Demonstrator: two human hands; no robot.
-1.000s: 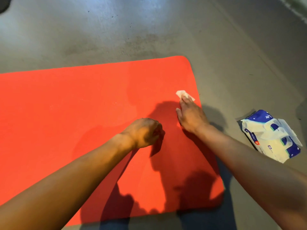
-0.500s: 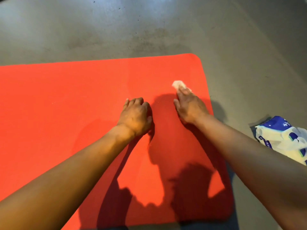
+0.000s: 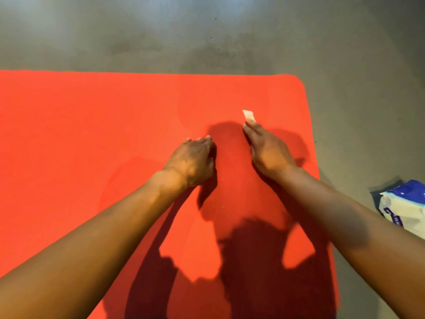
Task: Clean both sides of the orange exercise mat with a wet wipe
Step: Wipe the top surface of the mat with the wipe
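The orange exercise mat (image 3: 92,146) lies flat on a grey floor (image 3: 207,35), filling most of the view. Its far edge runs straight across, ending in a rounded corner at far right. Its right edge slants down toward me, and the mat runs out of frame at left and bottom.

A small crumpled wet wipe (image 3: 249,116) sits on the mat's right-hand part, inside the far corner and apart from both edges. My right hand (image 3: 266,150) lies over it with fingers (image 3: 249,130) straight and close together, pressing it down. Only the wipe's white tip shows past them.

My left hand (image 3: 192,161) rests just beside the right one, nearer the mat's middle. It holds nothing, its fingers (image 3: 202,141) lightly bent with the tips on the orange surface.

Shadows of both arms and my head fall across the near right part of the mat. A broad stretch of bare orange spreads left of my left hand, with a narrower band between the wipe and the far edge.

Bare floor lies past the far edge and the right edge. A blue-and-white pack of wipes (image 3: 404,208) lies on the floor, well apart from the mat and cut off by the frame's right side.
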